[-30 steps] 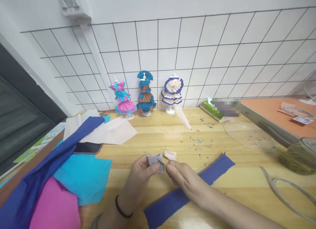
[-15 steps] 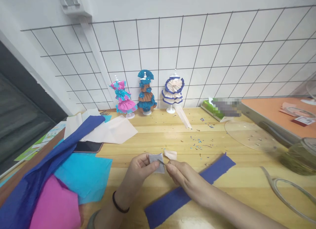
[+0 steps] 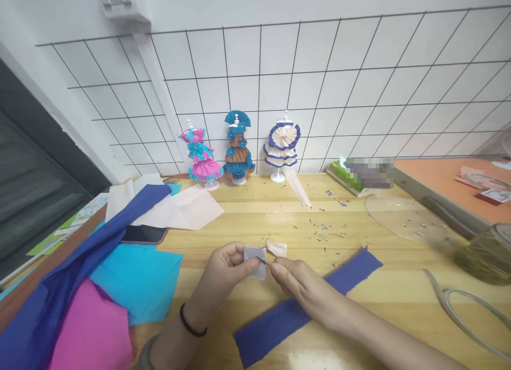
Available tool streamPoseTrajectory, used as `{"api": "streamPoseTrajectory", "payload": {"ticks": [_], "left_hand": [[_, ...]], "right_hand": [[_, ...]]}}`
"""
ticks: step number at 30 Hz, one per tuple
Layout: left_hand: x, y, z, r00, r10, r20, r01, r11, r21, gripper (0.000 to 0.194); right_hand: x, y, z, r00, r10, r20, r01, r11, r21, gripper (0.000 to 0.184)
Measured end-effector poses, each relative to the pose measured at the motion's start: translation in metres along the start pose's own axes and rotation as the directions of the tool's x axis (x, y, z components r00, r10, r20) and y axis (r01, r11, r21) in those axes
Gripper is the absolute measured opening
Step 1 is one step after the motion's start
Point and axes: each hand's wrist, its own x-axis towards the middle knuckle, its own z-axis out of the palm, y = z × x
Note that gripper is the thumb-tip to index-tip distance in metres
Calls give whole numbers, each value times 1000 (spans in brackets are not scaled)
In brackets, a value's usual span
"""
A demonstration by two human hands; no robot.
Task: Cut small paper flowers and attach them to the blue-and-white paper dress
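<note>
My left hand (image 3: 223, 271) pinches a small folded grey-white piece of paper (image 3: 255, 259) above the wooden table (image 3: 391, 295). My right hand (image 3: 297, 282) meets it from the right, fingers pinched on a thin needle (image 3: 263, 261) whose tip touches the paper. A small cream paper scrap (image 3: 277, 247) lies just behind the two hands. Under my right wrist a long dark blue crepe strip (image 3: 303, 311) lies on the table.
Blue, cyan and pink paper sheets (image 3: 131, 285) and cream sheets (image 3: 179, 207) cover the left side, with a phone (image 3: 143, 234). Three small paper-dressed mannequins (image 3: 237, 149) stand by the grid wall. Clear plastic lid (image 3: 407, 218), jar (image 3: 485, 253) and scissors (image 3: 463, 311) are at right.
Both hands and the folded paper stay almost still; the view has shifted slightly, so everything sits a little to the right.
</note>
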Motion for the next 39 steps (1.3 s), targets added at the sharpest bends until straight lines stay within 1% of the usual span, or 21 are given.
{"api": "streamPoseTrajectory", "payload": {"ticks": [9,25,34,39], "left_hand": [[1,-2,-3,1000,14,28,-15,1000,8,17],[1,1,-6,998,16,60,-20,997,69,16],[1,0,-11,995,38,94,-47,994,99,16],[1,0,-12,994,41,98,-54,990,130,17]], "right_hand": [[-1,0,1,1000,-12,-20,12,1000,1,39],[-3,-2,-2,1000,-16,7,16,1000,-22,39],[-3,-2,-4,1000,-19,10,20,999,-31,39],[-3,-2,-6,999,-19,44,21,999,-47,39]]}}
